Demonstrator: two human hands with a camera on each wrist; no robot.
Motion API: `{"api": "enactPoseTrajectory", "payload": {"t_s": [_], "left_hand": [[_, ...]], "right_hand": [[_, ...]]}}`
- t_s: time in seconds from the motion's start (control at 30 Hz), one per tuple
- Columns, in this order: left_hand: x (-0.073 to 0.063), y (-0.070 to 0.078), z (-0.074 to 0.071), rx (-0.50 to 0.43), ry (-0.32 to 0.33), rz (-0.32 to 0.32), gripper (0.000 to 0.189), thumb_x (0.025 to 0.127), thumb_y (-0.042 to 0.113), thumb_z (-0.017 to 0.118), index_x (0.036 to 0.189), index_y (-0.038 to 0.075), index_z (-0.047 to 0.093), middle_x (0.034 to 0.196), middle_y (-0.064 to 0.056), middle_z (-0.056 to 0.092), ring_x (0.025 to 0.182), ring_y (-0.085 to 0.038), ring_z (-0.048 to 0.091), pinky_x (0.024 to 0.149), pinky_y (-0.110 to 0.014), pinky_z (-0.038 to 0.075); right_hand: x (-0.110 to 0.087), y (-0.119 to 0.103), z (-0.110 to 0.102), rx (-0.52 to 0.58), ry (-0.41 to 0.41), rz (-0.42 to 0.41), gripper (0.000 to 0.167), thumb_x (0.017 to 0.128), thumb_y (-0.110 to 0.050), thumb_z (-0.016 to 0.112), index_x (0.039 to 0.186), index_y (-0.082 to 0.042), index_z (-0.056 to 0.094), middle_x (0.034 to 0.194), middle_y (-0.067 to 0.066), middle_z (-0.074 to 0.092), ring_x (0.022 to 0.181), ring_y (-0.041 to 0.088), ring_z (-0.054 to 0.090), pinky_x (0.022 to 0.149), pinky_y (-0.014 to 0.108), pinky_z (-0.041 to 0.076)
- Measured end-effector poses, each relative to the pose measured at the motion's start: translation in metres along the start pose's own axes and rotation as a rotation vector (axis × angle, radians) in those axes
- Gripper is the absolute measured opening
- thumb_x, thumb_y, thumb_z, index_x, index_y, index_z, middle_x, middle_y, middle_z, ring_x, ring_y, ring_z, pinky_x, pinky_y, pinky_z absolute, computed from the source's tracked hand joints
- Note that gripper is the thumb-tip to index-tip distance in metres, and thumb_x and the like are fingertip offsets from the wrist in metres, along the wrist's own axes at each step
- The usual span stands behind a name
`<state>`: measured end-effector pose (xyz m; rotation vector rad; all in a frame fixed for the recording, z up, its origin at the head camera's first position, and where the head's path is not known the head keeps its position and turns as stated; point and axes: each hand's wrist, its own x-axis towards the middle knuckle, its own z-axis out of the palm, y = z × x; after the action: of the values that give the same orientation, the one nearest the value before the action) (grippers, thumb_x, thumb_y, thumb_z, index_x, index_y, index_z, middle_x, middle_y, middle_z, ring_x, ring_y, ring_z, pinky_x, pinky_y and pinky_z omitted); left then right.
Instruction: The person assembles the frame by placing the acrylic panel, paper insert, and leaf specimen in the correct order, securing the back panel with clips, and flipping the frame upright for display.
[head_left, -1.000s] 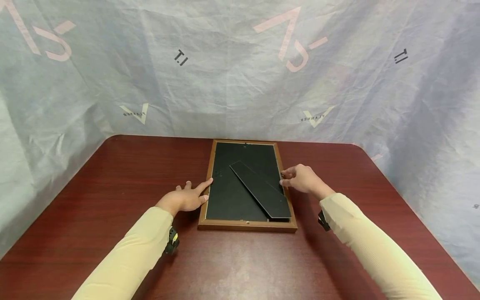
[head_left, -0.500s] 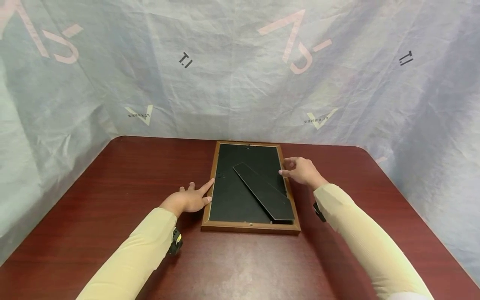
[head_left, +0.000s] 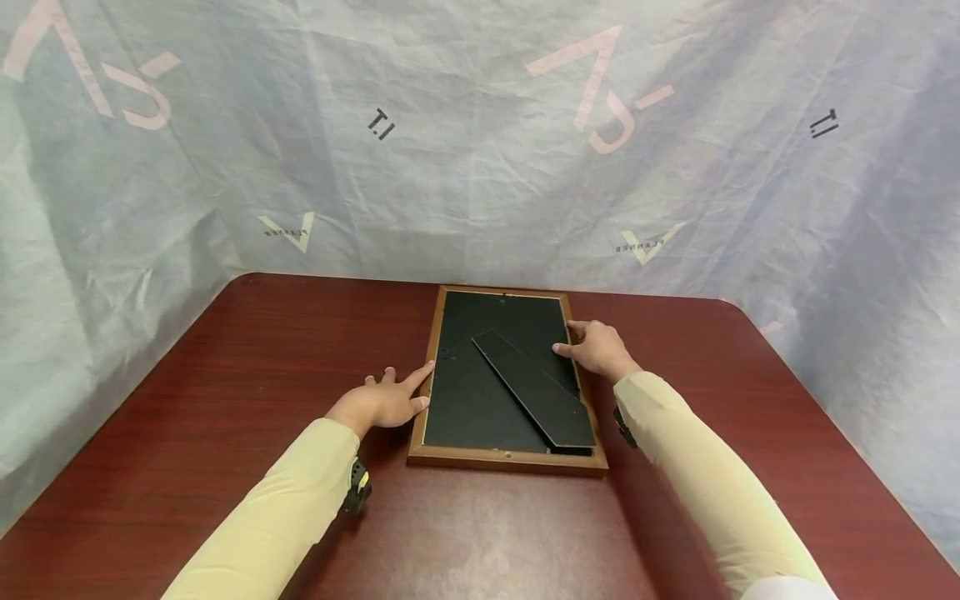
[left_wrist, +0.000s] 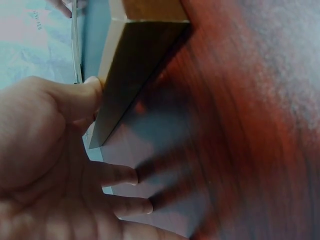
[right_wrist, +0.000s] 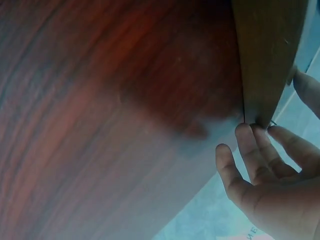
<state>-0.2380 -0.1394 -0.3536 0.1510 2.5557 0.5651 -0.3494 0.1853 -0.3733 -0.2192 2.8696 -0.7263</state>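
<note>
A wooden picture frame [head_left: 510,460] lies face down on the table, showing its black backing board [head_left: 468,408]. The stand leg [head_left: 536,396] slants across the board toward the near right corner. On the left rim rest the index fingertip and thumb of my left hand [head_left: 377,406], fingers spread; its other fingers stretch over the tabletop in the left wrist view. My right hand [head_left: 600,348] pinches the right rim, thumb reaching over onto the board's edge. In the right wrist view, its fingers [right_wrist: 250,150] meet the frame's outer side.
The reddish-brown wood table [head_left: 300,333] has rounded far corners. A pale printed cloth [head_left: 465,150] hangs behind it and along both sides. Small metal fittings [head_left: 447,353] show on the backing board.
My right hand has slid along the right rim toward the far end, its thumb now farther over the board. The left hand keeps its place on the left rim. The view has shifted slightly.
</note>
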Motion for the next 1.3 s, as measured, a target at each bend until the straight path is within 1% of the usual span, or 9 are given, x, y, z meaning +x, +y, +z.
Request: {"api": "enactPoseTrajectory", "payload": {"t_s": [0.17, 0.37, 0.6, 0.73, 0.87, 0.97, 1.1, 1.3], "left_hand": [[0.000, 0.001, 0.001, -0.005, 0.005, -0.005, 0.062, 0.112, 0.028, 0.040, 0.165, 0.022, 0.009, 0.161, -0.039, 0.006, 0.144, -0.065, 0.006, 0.110, -0.075, 0.019], [0.000, 0.001, 0.001, -0.006, 0.005, -0.011, 0.062, 0.112, 0.028, 0.039, 0.165, 0.022, 0.009, 0.161, -0.039, 0.006, 0.145, -0.064, 0.006, 0.110, -0.076, 0.019], [0.000, 0.000, 0.000, 0.002, 0.005, -0.003, 0.062, 0.112, 0.028, 0.039, 0.165, 0.021, 0.009, 0.161, -0.040, 0.005, 0.144, -0.065, 0.006, 0.110, -0.076, 0.019], [0.000, 0.000, 0.001, 0.000, 0.002, -0.002, 0.062, 0.112, 0.028, 0.040, 0.165, 0.021, 0.009, 0.161, -0.040, 0.005, 0.144, -0.065, 0.005, 0.110, -0.076, 0.019], [0.001, 0.000, 0.001, -0.006, -0.006, -0.005, 0.063, 0.112, 0.029, 0.040, 0.166, 0.023, 0.008, 0.161, -0.039, 0.004, 0.144, -0.065, 0.004, 0.110, -0.076, 0.018], [0.001, -0.001, 0.002, -0.005, -0.007, -0.005, 0.063, 0.112, 0.029, 0.040, 0.166, 0.023, 0.008, 0.161, -0.039, 0.004, 0.144, -0.065, 0.004, 0.110, -0.076, 0.018], [0.001, -0.001, 0.003, 0.002, -0.004, -0.007, 0.063, 0.112, 0.029, 0.040, 0.166, 0.024, 0.008, 0.162, -0.038, 0.004, 0.144, -0.064, 0.005, 0.111, -0.075, 0.018], [0.000, -0.001, 0.003, -0.004, 0.001, -0.014, 0.062, 0.112, 0.029, 0.040, 0.166, 0.024, 0.009, 0.162, -0.038, 0.004, 0.145, -0.063, 0.005, 0.111, -0.075, 0.018]], "right_hand": [[-0.002, -0.003, 0.003, 0.020, 0.023, 0.032, 0.068, 0.101, -0.030, 0.066, 0.156, -0.002, 0.038, 0.148, 0.030, 0.047, 0.137, 0.046, 0.043, 0.107, 0.056, 0.042], [-0.001, -0.008, 0.001, -0.004, 0.011, 0.049, 0.067, 0.102, -0.029, 0.065, 0.157, -0.004, 0.037, 0.150, 0.028, 0.046, 0.140, 0.046, 0.040, 0.108, 0.055, 0.041], [0.001, -0.010, -0.003, -0.099, -0.010, 0.033, 0.066, 0.102, -0.031, 0.065, 0.156, -0.005, 0.039, 0.150, 0.026, 0.047, 0.138, 0.045, 0.043, 0.107, 0.056, 0.042], [-0.001, -0.014, -0.007, -0.163, -0.025, 0.021, 0.064, 0.102, -0.032, 0.065, 0.155, -0.005, 0.041, 0.153, 0.026, 0.043, 0.140, 0.045, 0.040, 0.106, 0.057, 0.042], [-0.004, -0.018, -0.010, -0.245, -0.045, 0.011, 0.064, 0.102, -0.033, 0.064, 0.155, -0.006, 0.042, 0.155, 0.029, 0.038, 0.142, 0.047, 0.037, 0.107, 0.058, 0.041], [-0.004, -0.021, -0.012, -0.319, -0.055, -0.014, 0.063, 0.102, -0.035, 0.063, 0.154, -0.004, 0.043, 0.154, 0.031, 0.038, 0.141, 0.047, 0.037, 0.106, 0.058, 0.042], [-0.004, -0.023, -0.013, -0.393, -0.071, -0.040, 0.061, 0.103, -0.037, 0.061, 0.152, -0.003, 0.046, 0.154, 0.032, 0.037, 0.142, 0.047, 0.036, 0.105, 0.057, 0.043], [-0.003, -0.024, -0.016, -0.449, -0.085, -0.069, 0.060, 0.103, -0.037, 0.061, 0.150, -0.002, 0.049, 0.155, 0.034, 0.035, 0.145, 0.047, 0.032, 0.108, 0.059, 0.040]]}}
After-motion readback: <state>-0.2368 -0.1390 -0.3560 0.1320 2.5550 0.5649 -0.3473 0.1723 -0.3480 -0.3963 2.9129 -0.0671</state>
